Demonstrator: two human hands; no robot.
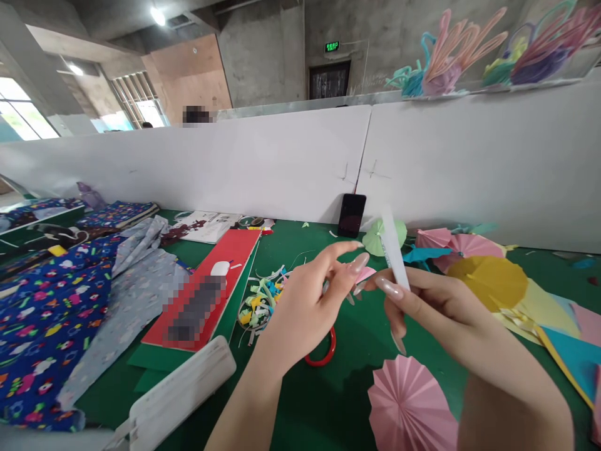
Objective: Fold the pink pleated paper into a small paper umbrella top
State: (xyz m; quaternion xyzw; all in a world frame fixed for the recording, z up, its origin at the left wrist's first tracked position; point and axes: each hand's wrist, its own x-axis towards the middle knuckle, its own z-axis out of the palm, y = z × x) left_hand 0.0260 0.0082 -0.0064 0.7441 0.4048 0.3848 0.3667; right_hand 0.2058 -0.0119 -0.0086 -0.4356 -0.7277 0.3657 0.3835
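Observation:
My right hand (436, 307) pinches a narrow white strip (395, 250) between thumb and fingers; the strip points upward and its top end is blurred. Close beside it, my left hand (312, 300) is closed, with a small pink paper piece (365, 274) showing at its fingertips, mostly hidden by the fingers. Below the hands lies a pleated pink paper fan (407, 407). Red-handled scissors (323, 354) are partly covered by my left wrist. A pale green paper round (373, 238) lies behind the strip.
A black phone (352, 214) leans on the white partition (282, 163). Paper scraps (258, 304) fill a round container left of my hands. Farther left are a red board (235, 263), a white power strip (183, 394) and patterned cloth (61, 313). Yellow paper (488, 282) and other coloured papers lie right.

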